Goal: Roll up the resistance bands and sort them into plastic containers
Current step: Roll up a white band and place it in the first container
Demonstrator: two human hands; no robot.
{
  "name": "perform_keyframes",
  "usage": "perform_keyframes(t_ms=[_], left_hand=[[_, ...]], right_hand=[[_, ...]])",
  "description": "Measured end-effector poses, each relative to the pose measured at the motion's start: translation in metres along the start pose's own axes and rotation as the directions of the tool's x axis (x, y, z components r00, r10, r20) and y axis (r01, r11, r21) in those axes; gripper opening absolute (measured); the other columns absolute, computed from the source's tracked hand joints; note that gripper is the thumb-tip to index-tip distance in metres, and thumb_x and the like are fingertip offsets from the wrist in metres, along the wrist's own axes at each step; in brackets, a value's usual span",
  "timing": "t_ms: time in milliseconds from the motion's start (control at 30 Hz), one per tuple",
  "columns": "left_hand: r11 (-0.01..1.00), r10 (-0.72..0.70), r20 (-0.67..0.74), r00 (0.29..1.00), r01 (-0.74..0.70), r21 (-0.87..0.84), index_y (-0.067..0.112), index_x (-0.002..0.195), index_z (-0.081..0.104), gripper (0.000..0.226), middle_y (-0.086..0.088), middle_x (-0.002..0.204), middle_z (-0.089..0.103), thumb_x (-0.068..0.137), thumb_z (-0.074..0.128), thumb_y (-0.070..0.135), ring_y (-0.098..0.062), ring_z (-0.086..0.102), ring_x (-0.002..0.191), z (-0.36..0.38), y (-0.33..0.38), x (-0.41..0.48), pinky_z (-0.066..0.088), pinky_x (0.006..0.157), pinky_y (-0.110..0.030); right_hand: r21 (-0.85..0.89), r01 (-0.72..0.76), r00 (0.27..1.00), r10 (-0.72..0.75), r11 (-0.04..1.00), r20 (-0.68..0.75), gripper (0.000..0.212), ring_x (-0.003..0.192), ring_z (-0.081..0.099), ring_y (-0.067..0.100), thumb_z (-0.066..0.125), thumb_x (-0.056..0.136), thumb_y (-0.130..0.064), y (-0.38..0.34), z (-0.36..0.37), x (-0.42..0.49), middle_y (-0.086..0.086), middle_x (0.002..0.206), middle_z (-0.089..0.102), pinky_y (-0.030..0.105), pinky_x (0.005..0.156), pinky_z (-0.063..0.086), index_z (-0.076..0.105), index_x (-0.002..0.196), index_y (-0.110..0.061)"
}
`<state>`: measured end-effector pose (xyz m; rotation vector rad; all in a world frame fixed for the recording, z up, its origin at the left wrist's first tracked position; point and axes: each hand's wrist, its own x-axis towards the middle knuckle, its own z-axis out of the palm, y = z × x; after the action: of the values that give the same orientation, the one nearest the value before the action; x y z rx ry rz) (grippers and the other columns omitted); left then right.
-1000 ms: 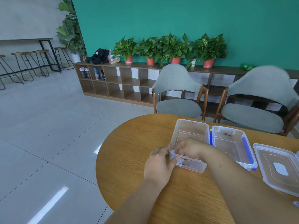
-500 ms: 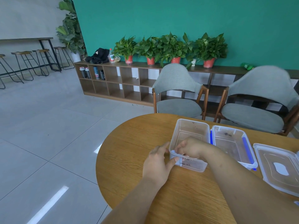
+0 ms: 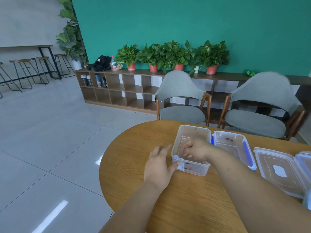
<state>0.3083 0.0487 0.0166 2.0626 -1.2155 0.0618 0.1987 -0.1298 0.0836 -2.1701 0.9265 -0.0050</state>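
Toward the table's [image 3: 133, 148] far edge, a pale rolled band [image 3: 176, 157] sits in the clear container's [image 3: 193, 170] near-left corner. Left hand [image 3: 159, 167] is spread, thumb against the near wall. Right hand [image 3: 196, 148] curls inside; grip cannot be determined.

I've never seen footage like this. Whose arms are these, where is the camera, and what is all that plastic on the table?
No machine here: these are a person's two bare arms, filmed by one wide-angle camera worn on the head, looking forward and down, so the arms enter from below. On the wooden table stand two clear boxes side by side: the left container and the right container, which has blue clips. Further right lies a loose lid. The left hand rests beside the left container, fingers straight, thumb pressing its near corner. The right hand reaches over the rim into that box, fingers curled; whether its grip holds anything is hidden. A small pale blue thing sits in that corner, perhaps a rolled band; too unclear to say.
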Motion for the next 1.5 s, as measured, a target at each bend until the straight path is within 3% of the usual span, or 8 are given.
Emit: perform_keyframes(t_ms=[267,567,667,833,1000,1200,1367,1500], left_hand=[[0.996,0.083,-0.032,0.996,-0.082,0.043,0.037,0.153,0.047,0.067,0.014,0.134,0.046,0.092,0.074,0.052,-0.011,0.042,0.125,-0.020,0.046,-0.011,0.051,0.099,-0.031],[0.977,0.211,0.049,0.976,-0.211,-0.024,0.033,0.146,0.057,0.062,0.013,0.134,0.051,0.090,0.078,0.046,-0.013,0.043,0.130,-0.006,0.106,-0.041,0.046,0.105,-0.030],[0.968,0.252,0.102,0.962,-0.249,-0.038,0.033,0.146,0.058,0.061,0.014,0.130,0.051,0.090,0.076,0.051,-0.011,0.043,0.130,0.006,0.127,-0.052,0.044,0.104,-0.029],[0.949,0.315,0.174,0.933,-0.310,-0.054,0.034,0.143,0.058,0.058,0.012,0.133,0.052,0.090,0.076,0.049,-0.012,0.045,0.132,0.032,0.160,-0.070,0.042,0.110,-0.031],[0.936,0.351,0.266,0.898,-0.344,-0.074,0.038,0.145,0.056,0.056,0.015,0.138,0.049,0.093,0.073,0.050,-0.013,0.043,0.136,0.061,0.193,-0.091,0.042,0.111,-0.031],[0.921,0.389,0.342,0.855,-0.366,-0.132,0.036,0.146,0.056,0.056,0.015,0.138,0.047,0.094,0.072,0.047,-0.011,0.044,0.134,0.095,0.225,-0.111,0.042,0.107,-0.028],[0.915,0.401,0.414,0.817,-0.379,-0.138,0.036,0.146,0.054,0.054,0.015,0.138,0.047,0.096,0.068,0.049,-0.011,0.043,0.133,0.121,0.243,-0.118,0.045,0.103,-0.030],[0.906,0.420,0.442,0.793,-0.395,-0.152,0.034,0.144,0.057,0.050,0.014,0.136,0.049,0.097,0.068,0.045,-0.012,0.045,0.132,0.137,0.254,-0.119,0.047,0.102,-0.032]], right_hand=[[-0.051,0.096,0.985,-0.103,0.994,-0.142,0.018,0.108,0.067,0.013,0.066,0.100,-0.032,-0.003,-0.024,-0.052,-0.012,0.113,0.074,0.036,0.101,0.053,0.080,0.112,-0.032],[-0.090,0.082,0.968,-0.101,0.993,-0.231,0.018,0.101,0.068,0.014,0.065,0.102,-0.031,0.034,-0.038,-0.134,-0.009,0.105,0.075,0.026,0.085,0.053,0.079,0.112,-0.025],[-0.078,0.047,0.961,-0.067,0.996,-0.268,0.017,0.099,0.066,0.011,0.065,0.101,-0.032,0.057,-0.041,-0.159,-0.013,0.103,0.074,0.022,0.078,0.049,0.080,0.109,-0.029],[-0.082,-0.030,0.952,0.003,0.996,-0.306,0.017,0.105,0.066,0.007,0.067,0.097,-0.039,0.100,-0.044,-0.197,-0.017,0.110,0.075,0.032,0.098,0.054,0.079,0.109,-0.037],[-0.013,-0.081,0.928,0.071,0.997,-0.367,0.017,0.102,0.067,0.009,0.065,0.099,-0.029,0.147,-0.036,-0.238,-0.011,0.108,0.076,0.026,0.092,0.052,0.080,0.107,-0.028],[0.020,-0.149,0.902,0.144,0.989,-0.406,0.027,0.101,0.064,0.004,0.062,0.097,-0.023,0.203,-0.023,-0.263,-0.018,0.097,0.072,0.022,0.087,0.050,0.069,0.083,-0.045],[0.105,-0.206,0.844,0.231,0.973,-0.485,0.022,0.092,0.068,0.007,0.062,0.098,-0.025,0.229,-0.025,-0.277,-0.014,0.097,0.076,0.026,0.079,0.054,0.078,0.097,-0.040],[0.159,-0.253,0.733,0.296,0.954,-0.613,0.019,0.082,0.066,0.004,0.065,0.089,-0.019,0.247,-0.029,-0.285,-0.018,0.083,0.072,0.026,0.068,0.051,0.077,0.092,-0.033]])
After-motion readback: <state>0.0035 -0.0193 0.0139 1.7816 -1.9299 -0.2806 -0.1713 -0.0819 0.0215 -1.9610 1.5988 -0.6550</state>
